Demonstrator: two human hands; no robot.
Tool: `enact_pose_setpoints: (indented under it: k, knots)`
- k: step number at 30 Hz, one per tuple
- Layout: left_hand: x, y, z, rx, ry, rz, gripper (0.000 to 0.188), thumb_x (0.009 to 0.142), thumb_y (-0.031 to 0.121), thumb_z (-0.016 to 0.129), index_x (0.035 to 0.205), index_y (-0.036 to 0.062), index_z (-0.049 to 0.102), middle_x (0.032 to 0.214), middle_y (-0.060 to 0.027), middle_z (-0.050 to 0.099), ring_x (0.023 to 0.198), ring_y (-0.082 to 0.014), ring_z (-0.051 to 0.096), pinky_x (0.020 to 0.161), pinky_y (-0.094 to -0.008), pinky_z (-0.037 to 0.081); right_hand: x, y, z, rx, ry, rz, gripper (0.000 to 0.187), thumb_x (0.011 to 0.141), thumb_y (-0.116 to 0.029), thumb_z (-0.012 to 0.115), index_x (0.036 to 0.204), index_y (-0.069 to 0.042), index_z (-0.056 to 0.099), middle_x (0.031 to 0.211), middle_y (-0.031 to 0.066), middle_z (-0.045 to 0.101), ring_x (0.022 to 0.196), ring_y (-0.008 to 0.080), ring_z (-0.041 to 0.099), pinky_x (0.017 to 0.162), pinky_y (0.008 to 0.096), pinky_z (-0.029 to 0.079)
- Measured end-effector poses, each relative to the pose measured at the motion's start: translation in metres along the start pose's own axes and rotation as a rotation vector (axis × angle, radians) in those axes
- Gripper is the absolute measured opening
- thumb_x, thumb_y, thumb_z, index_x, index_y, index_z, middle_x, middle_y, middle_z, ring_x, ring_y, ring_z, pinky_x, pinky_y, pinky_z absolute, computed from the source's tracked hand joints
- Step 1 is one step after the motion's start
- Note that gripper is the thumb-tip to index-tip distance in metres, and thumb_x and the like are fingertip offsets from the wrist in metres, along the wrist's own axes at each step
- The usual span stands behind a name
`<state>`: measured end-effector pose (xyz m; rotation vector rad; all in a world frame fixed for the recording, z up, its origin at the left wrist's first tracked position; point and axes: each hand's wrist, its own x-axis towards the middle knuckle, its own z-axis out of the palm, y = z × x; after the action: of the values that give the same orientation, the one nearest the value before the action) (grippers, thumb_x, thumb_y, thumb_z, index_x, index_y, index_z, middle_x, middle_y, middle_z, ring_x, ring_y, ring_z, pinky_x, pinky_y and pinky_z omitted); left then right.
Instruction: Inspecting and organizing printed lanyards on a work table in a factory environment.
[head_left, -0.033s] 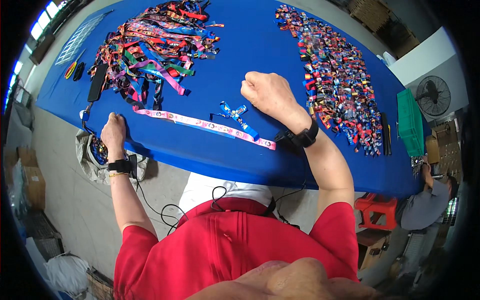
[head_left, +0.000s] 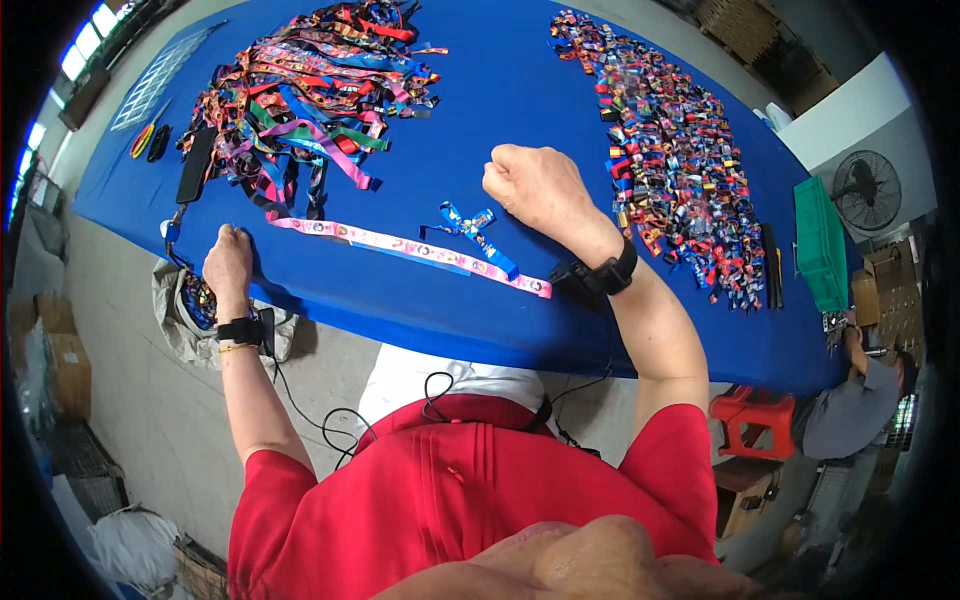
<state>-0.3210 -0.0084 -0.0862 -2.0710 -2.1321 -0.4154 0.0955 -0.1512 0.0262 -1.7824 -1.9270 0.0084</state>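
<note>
My left hand [head_left: 228,262] rests as a fist near the front left edge of the blue-covered table, with nothing visible in it. My right hand [head_left: 540,188], also closed in a fist, lies on the cloth right of centre. A pink printed lanyard [head_left: 400,243] stretches flat between them, slanting down to the right until it ends just left of my right wrist. Just left of my right fist is a blue printed lanyard [head_left: 480,238], folded into a small crossed shape; its lower end overlaps the pink strap.
A tangled lanyard pile [head_left: 310,80] covers the far left; rows of bundled lanyards [head_left: 680,160] fill the right. A black phone-like object [head_left: 195,165] lies near the left edge. Below hangs an open bag [head_left: 170,320]. A green crate [head_left: 818,245], red stool [head_left: 750,420] and another person [head_left: 855,410] are at right.
</note>
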Motion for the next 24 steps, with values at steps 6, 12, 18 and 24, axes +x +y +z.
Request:
enact_pose_setpoints:
  k: [6, 12, 18, 24]
  knots:
    - [0.001, -0.005, 0.005, -0.019, 0.001, 0.015, 0.032, 0.096, 0.037, 0.046, 0.094, 0.0069, 0.055, 0.084, -0.0238, 0.066, 0.082, -0.0442, 0.064, 0.069, -0.0535, 0.049, -0.019, -0.012, -0.009, 0.088, -0.074, 0.071, 0.031, 0.085, -0.022, 0.056, 0.062, -0.003, 0.048, 0.058, 0.0186, 0.053, 0.055, 0.0374, 0.056, 0.052, 0.0451, 0.042]
    - [0.002, -0.005, 0.002, -0.004, -0.022, 0.049, 0.033, 0.096, 0.036, 0.044, 0.104, 0.0075, 0.058, 0.088, -0.0242, 0.068, 0.085, -0.0430, 0.065, 0.072, -0.0526, 0.051, -0.045, -0.020, -0.008, -0.058, -0.043, 0.033, 0.026, 0.084, -0.021, 0.055, 0.064, -0.004, 0.053, 0.060, 0.0180, 0.057, 0.059, 0.0373, 0.060, 0.054, 0.0467, 0.045]
    - [0.005, -0.010, 0.005, -0.004, -0.001, 0.084, 0.033, 0.096, 0.036, 0.044, 0.101, 0.0076, 0.059, 0.088, -0.0242, 0.068, 0.086, -0.0431, 0.065, 0.073, -0.0525, 0.051, -0.065, -0.029, -0.012, -0.246, -0.150, 0.045, 0.020, 0.086, -0.018, 0.053, 0.074, -0.005, 0.062, 0.063, 0.0169, 0.063, 0.061, 0.0348, 0.065, 0.056, 0.0451, 0.050]
    - [0.005, -0.009, 0.005, 0.014, -0.018, 0.075, 0.032, 0.095, 0.037, 0.045, 0.099, 0.0082, 0.060, 0.088, -0.0239, 0.068, 0.086, -0.0434, 0.065, 0.073, -0.0528, 0.051, -0.075, -0.032, -0.005, -0.275, -0.168, 0.040, 0.017, 0.086, -0.016, 0.059, 0.074, -0.005, 0.062, 0.062, 0.0150, 0.064, 0.060, 0.0307, 0.066, 0.055, 0.0411, 0.052]
